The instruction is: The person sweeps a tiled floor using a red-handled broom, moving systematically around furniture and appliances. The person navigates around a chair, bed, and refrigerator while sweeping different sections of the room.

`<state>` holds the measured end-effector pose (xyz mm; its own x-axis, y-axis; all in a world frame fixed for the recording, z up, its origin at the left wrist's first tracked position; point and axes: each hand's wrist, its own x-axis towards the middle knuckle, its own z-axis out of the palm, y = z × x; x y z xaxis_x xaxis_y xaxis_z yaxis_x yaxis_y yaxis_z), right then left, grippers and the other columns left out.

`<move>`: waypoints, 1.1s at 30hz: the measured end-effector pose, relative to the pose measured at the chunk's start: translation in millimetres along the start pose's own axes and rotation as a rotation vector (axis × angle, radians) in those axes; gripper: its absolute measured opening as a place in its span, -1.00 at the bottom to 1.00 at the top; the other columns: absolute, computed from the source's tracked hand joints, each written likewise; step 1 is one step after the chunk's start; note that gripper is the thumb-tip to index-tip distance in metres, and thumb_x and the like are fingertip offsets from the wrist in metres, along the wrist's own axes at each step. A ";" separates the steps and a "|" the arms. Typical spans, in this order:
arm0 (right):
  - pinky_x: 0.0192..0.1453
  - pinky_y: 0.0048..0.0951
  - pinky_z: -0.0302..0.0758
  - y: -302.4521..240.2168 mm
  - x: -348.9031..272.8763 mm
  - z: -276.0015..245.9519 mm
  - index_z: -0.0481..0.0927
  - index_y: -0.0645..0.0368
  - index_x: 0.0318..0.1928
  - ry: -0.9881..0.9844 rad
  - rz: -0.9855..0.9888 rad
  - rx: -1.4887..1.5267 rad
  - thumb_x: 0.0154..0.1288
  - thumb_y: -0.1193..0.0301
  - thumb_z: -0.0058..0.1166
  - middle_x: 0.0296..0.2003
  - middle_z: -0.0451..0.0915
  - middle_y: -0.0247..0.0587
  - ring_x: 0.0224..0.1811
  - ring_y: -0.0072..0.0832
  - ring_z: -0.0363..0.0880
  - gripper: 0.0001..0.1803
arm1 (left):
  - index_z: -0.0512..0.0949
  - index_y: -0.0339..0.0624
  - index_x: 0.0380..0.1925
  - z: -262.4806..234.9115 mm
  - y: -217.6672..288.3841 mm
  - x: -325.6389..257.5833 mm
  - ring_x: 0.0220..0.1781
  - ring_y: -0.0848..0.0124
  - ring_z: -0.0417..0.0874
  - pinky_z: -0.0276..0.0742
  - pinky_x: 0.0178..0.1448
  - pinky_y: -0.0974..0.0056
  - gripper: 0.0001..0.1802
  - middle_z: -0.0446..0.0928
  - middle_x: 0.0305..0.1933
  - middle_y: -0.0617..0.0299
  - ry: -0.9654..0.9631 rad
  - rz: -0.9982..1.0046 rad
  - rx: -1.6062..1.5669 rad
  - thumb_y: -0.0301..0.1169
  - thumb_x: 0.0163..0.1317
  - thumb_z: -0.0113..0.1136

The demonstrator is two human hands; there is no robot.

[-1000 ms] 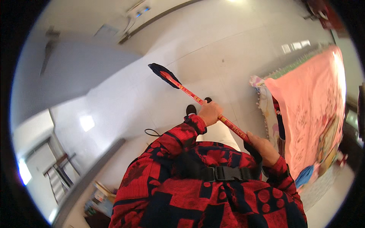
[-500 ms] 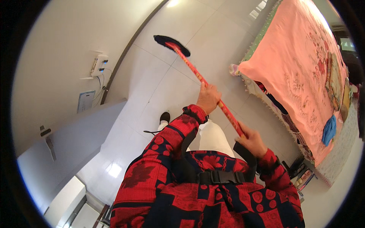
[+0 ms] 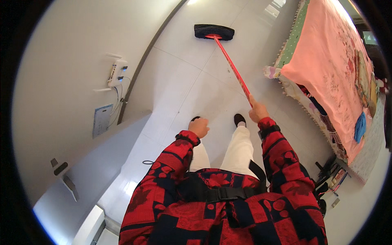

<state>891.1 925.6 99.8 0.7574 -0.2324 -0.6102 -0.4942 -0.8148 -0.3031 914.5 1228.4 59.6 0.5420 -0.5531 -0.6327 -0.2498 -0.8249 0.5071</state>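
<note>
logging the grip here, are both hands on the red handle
No, only the right hand grips the red handle; the left hand is apart from it.

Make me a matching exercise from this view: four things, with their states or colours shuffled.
1. Broom head
2. Broom handle
3. Left hand
4. Bedspread

A. Mostly pink, on the picture's right side
B. Red, gripped by the right hand
C. Without a grip on the broom handle
D. Black, nearest the picture's top edge

Pairs: 1-D, 2-B, 3-C, 4-A
</note>
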 end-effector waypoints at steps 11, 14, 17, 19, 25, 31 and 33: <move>-0.17 0.04 0.51 -30.0 -181.7 119.7 -0.08 -0.28 0.47 -0.086 0.157 0.066 0.06 0.52 -0.02 -0.37 0.61 0.21 -0.31 0.12 0.60 -0.04 | 0.55 -0.18 -0.37 -4.3 -36.6 -27.8 -0.12 -0.06 0.60 0.52 -0.08 -0.07 -0.81 0.57 -0.22 -0.08 -0.048 0.142 0.100 -0.32 0.06 0.19; -0.23 0.07 0.50 -39.1 -238.8 133.8 -0.12 -0.28 0.48 -0.152 0.204 0.096 0.06 0.50 -0.01 -0.43 0.59 0.18 -0.35 0.13 0.59 -0.03 | 0.54 -0.19 -0.29 7.9 3.4 -37.4 -0.12 -0.06 0.58 0.51 -0.08 -0.06 -0.75 0.55 -0.20 -0.06 -0.062 0.402 0.117 -0.32 0.04 0.22; -0.29 0.05 0.48 -46.0 -296.9 143.0 -0.14 -0.26 0.48 -0.214 0.195 0.180 0.07 0.47 0.00 -0.46 0.59 0.13 -0.38 0.11 0.59 -0.02 | 0.50 -0.20 -0.18 24.1 39.2 -50.3 -0.01 0.00 0.53 0.47 0.00 -0.04 -0.61 0.52 -0.13 0.00 -0.167 0.587 0.191 -0.36 -0.05 0.31; -0.34 0.02 0.45 -51.6 -336.0 146.6 -0.15 -0.25 0.48 -0.205 0.157 0.283 0.07 0.46 0.01 -0.48 0.59 0.09 -0.41 0.09 0.58 -0.03 | 0.47 -0.20 -0.12 41.9 52.7 -67.0 0.08 0.04 0.50 0.44 0.06 0.00 -0.54 0.51 -0.08 0.03 -0.149 0.762 0.206 -0.38 -0.09 0.33; -0.40 -0.04 0.40 -68.0 -445.2 164.1 -0.04 -0.20 0.46 -0.085 0.152 0.534 0.13 0.32 -0.01 -0.49 0.54 0.12 -0.44 0.10 0.53 -0.13 | 0.52 -0.12 -0.18 101.4 67.0 -112.7 0.06 0.16 0.50 0.27 0.08 -0.18 -0.58 0.52 -0.11 0.14 -0.380 1.015 0.551 -0.31 -0.10 0.38; -0.37 -0.06 0.41 -95.8 -512.6 211.8 0.09 -0.13 0.42 0.234 0.178 0.768 0.14 0.26 0.05 -0.42 0.53 0.20 -0.39 0.14 0.53 -0.19 | 0.62 -0.02 -0.35 124.1 72.8 -132.5 -0.05 0.23 0.57 0.29 0.05 -0.25 -0.80 0.59 -0.27 0.26 -0.672 1.127 0.731 -0.26 0.00 0.31; -0.35 -0.07 0.43 -108.3 -520.2 218.8 0.18 -0.07 0.39 0.232 0.319 0.897 0.14 0.28 0.08 -0.39 0.54 0.22 -0.35 0.14 0.55 -0.24 | 0.62 -0.04 -0.37 128.0 73.8 -136.3 -0.05 0.24 0.57 0.29 0.06 -0.26 -0.85 0.59 -0.30 0.25 -0.628 1.185 0.736 -0.30 0.02 0.27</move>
<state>457.3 1251.0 289.9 0.5492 -0.5485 -0.6305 -0.7589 -0.0114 -0.6511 719.6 1228.0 108.4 -0.6190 -0.7175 -0.3194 -0.7142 0.3451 0.6090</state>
